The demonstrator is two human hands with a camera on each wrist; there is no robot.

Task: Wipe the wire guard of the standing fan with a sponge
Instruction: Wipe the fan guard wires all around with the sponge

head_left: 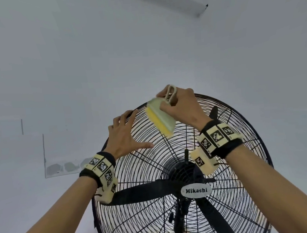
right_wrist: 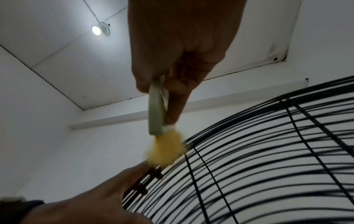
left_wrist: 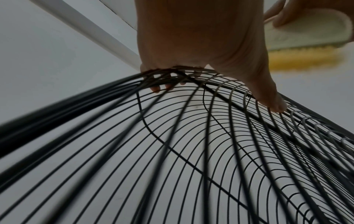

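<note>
A black standing fan faces me, its round wire guard [head_left: 144, 173] carrying a "Mikachi" badge [head_left: 194, 190]. My left hand [head_left: 126, 135] holds the guard's upper left rim. In the left wrist view its fingertips [left_wrist: 157, 89] hook over the rim and the thumb lies on the front wires. My right hand [head_left: 183, 108] grips a sponge [head_left: 161, 120] with a pale green plastic back and a loop handle. The sponge's yellow edge [right_wrist: 166, 148] touches the wires near the top of the guard [right_wrist: 268, 151], just right of the left hand [right_wrist: 91, 201].
Dark fan blades [head_left: 137, 192] and the motor hub sit behind the wires, with the pole [head_left: 179, 225] below. A white wall stands behind the fan, with a pale panel [head_left: 64, 167] at left. A ceiling lamp [right_wrist: 96, 30] glows overhead.
</note>
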